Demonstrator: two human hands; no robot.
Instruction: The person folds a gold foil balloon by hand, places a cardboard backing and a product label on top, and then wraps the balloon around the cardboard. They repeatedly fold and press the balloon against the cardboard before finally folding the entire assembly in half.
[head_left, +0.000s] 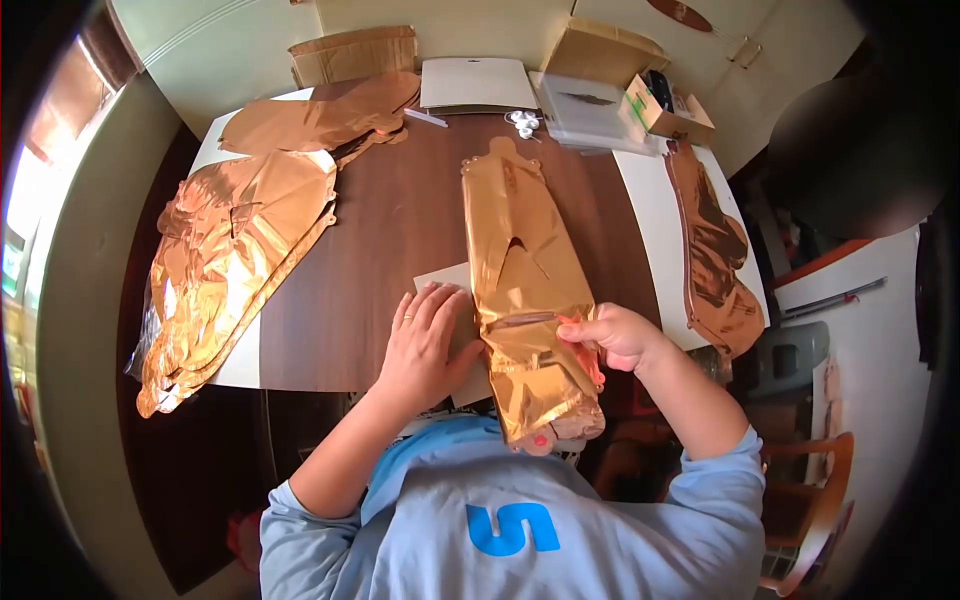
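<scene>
A long gold foil balloon [520, 230], flat and uninflated, lies lengthwise in front of me, its near end hanging over the table edge by my shirt. My right hand [615, 338] is closed at its right side, thumb on top, pinching the foil; a crumpled reddish-orange bit [590, 365] shows under the fingers. At the balloon's left edge, my left hand [428, 335] lies palm down with fingers stretched out, partly over a pale card [440, 278]. A pinkish piece with a red spot [540, 441] shows at the near end.
More flat gold foil balloons [240, 225] are piled on the left, with browner ones [320, 115] behind. Another foil stack [715, 255] lies right. At the back are a white box [478, 83], small white rolls [523, 122], a clear plastic tray [590, 115] and an open carton [690, 122].
</scene>
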